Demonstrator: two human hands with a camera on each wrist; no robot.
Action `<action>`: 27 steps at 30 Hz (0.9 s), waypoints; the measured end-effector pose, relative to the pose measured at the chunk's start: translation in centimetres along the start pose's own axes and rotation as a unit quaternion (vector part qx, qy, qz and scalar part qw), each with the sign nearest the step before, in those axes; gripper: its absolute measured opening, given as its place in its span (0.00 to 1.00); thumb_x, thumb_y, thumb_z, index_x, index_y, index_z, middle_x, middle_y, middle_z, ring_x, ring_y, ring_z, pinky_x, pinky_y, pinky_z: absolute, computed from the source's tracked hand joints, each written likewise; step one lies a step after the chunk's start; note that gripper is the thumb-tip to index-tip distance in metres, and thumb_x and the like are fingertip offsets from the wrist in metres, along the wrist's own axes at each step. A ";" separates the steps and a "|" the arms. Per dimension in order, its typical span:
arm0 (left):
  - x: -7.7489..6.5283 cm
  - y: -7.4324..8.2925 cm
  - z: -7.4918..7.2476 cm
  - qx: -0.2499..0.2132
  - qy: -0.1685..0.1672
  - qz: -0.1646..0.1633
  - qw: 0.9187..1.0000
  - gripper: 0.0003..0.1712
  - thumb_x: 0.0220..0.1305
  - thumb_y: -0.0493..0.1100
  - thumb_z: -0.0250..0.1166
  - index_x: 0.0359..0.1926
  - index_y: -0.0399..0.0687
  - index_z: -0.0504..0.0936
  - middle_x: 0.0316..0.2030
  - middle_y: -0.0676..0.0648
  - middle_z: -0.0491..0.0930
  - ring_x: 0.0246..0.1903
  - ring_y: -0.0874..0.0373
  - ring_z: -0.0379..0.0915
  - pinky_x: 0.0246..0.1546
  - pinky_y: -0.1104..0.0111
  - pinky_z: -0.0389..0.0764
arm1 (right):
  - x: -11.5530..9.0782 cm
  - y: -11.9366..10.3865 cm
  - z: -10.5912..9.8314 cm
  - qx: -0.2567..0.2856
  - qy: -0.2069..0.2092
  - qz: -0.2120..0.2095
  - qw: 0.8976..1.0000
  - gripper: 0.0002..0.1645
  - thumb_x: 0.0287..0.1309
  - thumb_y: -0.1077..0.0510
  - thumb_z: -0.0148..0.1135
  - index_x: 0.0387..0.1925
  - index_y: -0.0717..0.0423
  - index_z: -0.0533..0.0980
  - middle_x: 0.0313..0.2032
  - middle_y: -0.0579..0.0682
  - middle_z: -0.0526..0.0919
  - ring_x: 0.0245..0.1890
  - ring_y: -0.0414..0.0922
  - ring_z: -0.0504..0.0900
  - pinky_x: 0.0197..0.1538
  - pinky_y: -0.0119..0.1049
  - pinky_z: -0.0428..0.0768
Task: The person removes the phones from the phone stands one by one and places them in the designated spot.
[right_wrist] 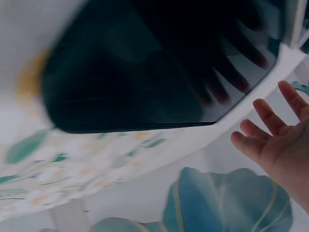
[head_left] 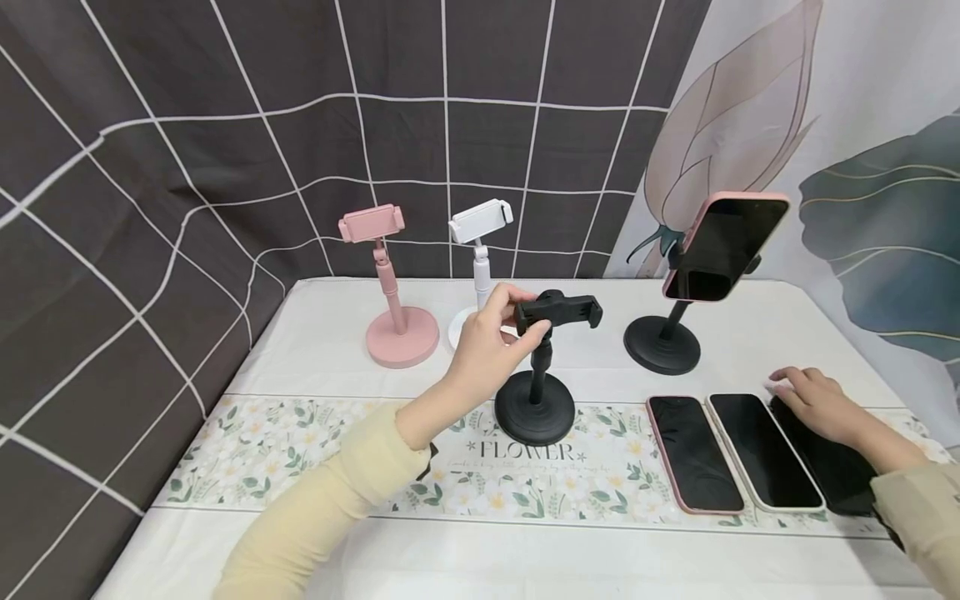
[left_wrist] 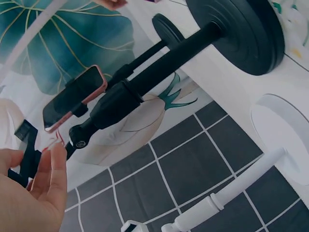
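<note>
My left hand [head_left: 487,343] grips the left end of the holder on a black phone stand [head_left: 534,410], thumb in front and fingers behind. That holder carries no phone, and the round base rests on the floral strip of the tablecloth. In the left wrist view, the fingers and thumb [left_wrist: 41,188] are curled around the holder. My right hand [head_left: 825,407] hovers over the far end of a black phone [head_left: 821,468] lying face up. The right wrist view shows its fingers [right_wrist: 265,118] spread and apart from the screen of the phone [right_wrist: 140,77].
A white-edged phone [head_left: 765,450] and a pink-edged phone [head_left: 693,454] lie left of the black one. Behind them, another black stand [head_left: 662,344] holds a pink-cased phone [head_left: 727,246]. A pink stand [head_left: 401,336] and a white stand [head_left: 482,267] stand at the back left.
</note>
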State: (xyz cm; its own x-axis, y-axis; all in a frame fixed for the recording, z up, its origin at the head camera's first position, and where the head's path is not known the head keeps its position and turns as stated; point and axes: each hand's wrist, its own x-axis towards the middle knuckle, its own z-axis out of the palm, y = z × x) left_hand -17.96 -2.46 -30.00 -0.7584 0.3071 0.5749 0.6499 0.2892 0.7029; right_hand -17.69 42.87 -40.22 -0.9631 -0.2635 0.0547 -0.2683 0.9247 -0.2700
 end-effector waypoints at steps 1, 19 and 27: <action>0.0 0.0 0.1 -0.008 0.004 -0.002 1.000 0.16 0.57 0.40 0.60 0.45 0.41 0.67 0.32 0.40 0.84 0.30 0.66 0.76 0.26 0.71 0.81 | 0.2 -0.4 -0.2 0.002 0.004 -0.004 1.000 0.15 0.64 0.62 0.40 0.43 0.73 0.63 0.38 0.80 0.66 0.39 0.72 0.63 0.39 0.67 0.63; 1.9 -0.5 0.8 -0.202 0.064 -0.046 0.976 0.12 0.57 0.30 0.57 0.38 0.30 0.62 0.36 0.25 0.78 0.32 0.47 0.79 0.37 0.64 0.82 | 1.7 -12.9 -0.9 0.009 0.036 -0.122 0.992 0.18 0.64 0.57 0.45 0.49 0.65 0.67 0.48 0.67 0.69 0.50 0.62 0.65 0.47 0.64 0.68; 5.2 -1.9 1.9 -0.226 0.070 -0.041 0.971 0.13 0.56 0.29 0.57 0.38 0.27 0.62 0.38 0.23 0.76 0.32 0.46 0.79 0.36 0.62 0.83 | 1.0 -15.3 0.1 -0.004 0.043 -0.164 0.986 0.16 0.60 0.58 0.51 0.48 0.62 0.69 0.48 0.62 0.71 0.49 0.57 0.68 0.45 0.59 0.74</action>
State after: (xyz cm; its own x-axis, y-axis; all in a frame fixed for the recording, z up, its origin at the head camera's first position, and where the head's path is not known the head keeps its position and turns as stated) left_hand -23.08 0.34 -29.14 -0.8266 0.1648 0.5382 0.5226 -0.1303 0.8426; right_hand -14.55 28.37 -36.16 -0.8230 -0.5240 0.2192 -0.5647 0.7964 -0.2166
